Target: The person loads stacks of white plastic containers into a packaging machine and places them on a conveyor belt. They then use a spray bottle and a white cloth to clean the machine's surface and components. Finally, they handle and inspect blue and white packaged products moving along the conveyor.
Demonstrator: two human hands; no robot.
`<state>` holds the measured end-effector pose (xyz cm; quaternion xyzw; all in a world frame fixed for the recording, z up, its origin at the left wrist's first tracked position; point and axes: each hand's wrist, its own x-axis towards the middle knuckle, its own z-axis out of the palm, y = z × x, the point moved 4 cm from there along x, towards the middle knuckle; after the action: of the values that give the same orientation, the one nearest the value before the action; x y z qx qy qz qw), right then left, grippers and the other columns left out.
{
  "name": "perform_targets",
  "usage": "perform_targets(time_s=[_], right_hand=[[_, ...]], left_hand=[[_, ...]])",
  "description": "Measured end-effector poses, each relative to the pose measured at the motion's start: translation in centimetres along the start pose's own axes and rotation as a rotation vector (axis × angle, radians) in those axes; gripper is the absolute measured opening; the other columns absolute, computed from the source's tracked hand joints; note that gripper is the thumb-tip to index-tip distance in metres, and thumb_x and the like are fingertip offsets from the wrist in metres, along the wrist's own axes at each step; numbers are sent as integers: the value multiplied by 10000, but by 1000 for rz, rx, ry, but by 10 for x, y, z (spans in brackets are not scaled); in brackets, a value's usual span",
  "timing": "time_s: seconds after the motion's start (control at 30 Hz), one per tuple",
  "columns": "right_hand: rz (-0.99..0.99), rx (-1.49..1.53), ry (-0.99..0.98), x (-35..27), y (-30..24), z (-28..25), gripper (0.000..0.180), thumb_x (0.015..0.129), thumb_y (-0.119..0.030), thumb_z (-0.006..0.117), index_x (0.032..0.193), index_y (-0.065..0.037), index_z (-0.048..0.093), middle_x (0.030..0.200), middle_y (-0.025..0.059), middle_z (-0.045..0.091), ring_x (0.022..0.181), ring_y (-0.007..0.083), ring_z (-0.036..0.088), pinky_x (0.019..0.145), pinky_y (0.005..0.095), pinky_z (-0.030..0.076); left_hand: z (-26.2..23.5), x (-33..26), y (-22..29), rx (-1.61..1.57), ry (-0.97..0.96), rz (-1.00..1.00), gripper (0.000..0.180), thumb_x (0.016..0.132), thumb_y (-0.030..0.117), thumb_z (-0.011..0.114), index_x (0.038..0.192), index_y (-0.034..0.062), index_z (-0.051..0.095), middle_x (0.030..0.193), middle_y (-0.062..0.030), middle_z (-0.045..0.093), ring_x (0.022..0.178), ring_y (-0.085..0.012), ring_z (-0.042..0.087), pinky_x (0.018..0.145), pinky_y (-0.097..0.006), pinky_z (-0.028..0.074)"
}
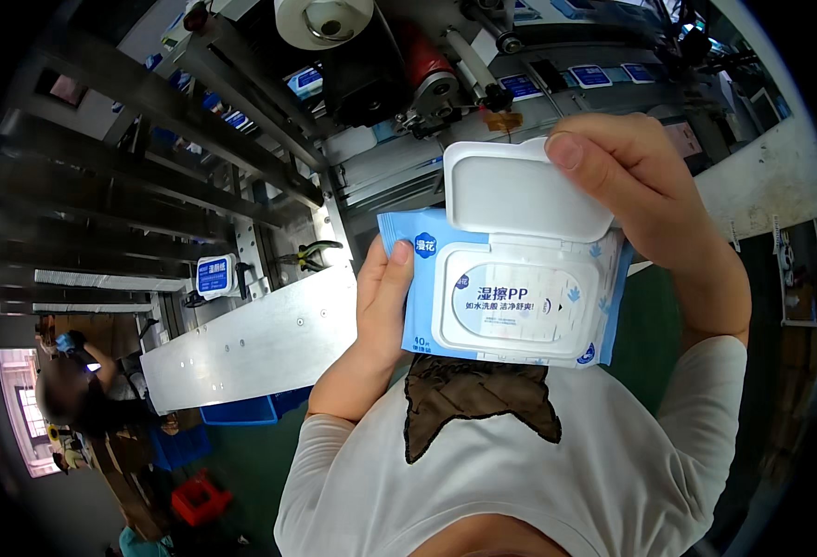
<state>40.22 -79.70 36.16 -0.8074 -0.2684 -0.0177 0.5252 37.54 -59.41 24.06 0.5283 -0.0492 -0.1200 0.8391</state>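
Note:
A light blue and white pack of wet wipes (424, 306) is held up in front of my chest. Its white plastic lid (520, 190) stands flipped up on its hinge, baring the framed oval label below. My left hand (385, 292) grips the pack's left edge, thumb on the front; the other fingers are hidden behind. My right hand (622, 176) pinches the lid's upper right corner, thumb on the lid's inner face and fingers curled behind it.
Ahead is a machine with rollers (469, 65) and a white reel (325, 19). Pliers (308, 255) and a small white-and-blue pack (215, 277) lie beyond the metal ledge (241, 348) at left. A red stool (201, 497) stands on the floor; another person (79, 390) is at far left.

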Motion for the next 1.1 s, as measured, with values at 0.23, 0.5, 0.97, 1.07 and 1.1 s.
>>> perform_targets(time_s=[0.23,0.5,0.97,1.07,1.1], right_hand=[[-113,-65,-37,6,-17,14,310,956,-201,478,763,23,574,587,23,514,498,72,444,450,217,316],[-253,-74,-65,5,-27,21,230,912,-129,508,824,49,624,635,77,591,488,117,502,444,237,351],[-573,-404,52,-1,-12,29,305,902,-221,483,989,12,659,928,160,664,811,279,615,691,380,477],[-509,-538,-201,-36,12,30,516,900,-493,478,969,-18,665,735,89,623,714,251,608,650,358,481],[-611,-414,-102,-47,20,32,510,887,-503,504,935,-22,666,657,52,574,649,243,605,594,327,472]], left_hand=[[-4,-12,9,-21,13,80,369,973,275,373,1215,-1,419,1091,-179,601,944,-234,645,796,-320,549],[-10,-27,18,74,109,167,364,971,282,382,1214,15,433,1058,-153,604,933,-219,639,804,-307,538],[-22,-4,9,69,106,241,376,974,282,403,1220,0,449,1088,-137,591,927,-193,619,811,-297,505],[-25,18,-3,66,124,229,338,978,286,424,1162,10,488,1048,-105,595,898,-146,601,779,-265,495],[-26,28,-9,125,144,208,331,981,288,418,1158,16,483,1037,-93,591,902,-128,590,773,-258,489]])
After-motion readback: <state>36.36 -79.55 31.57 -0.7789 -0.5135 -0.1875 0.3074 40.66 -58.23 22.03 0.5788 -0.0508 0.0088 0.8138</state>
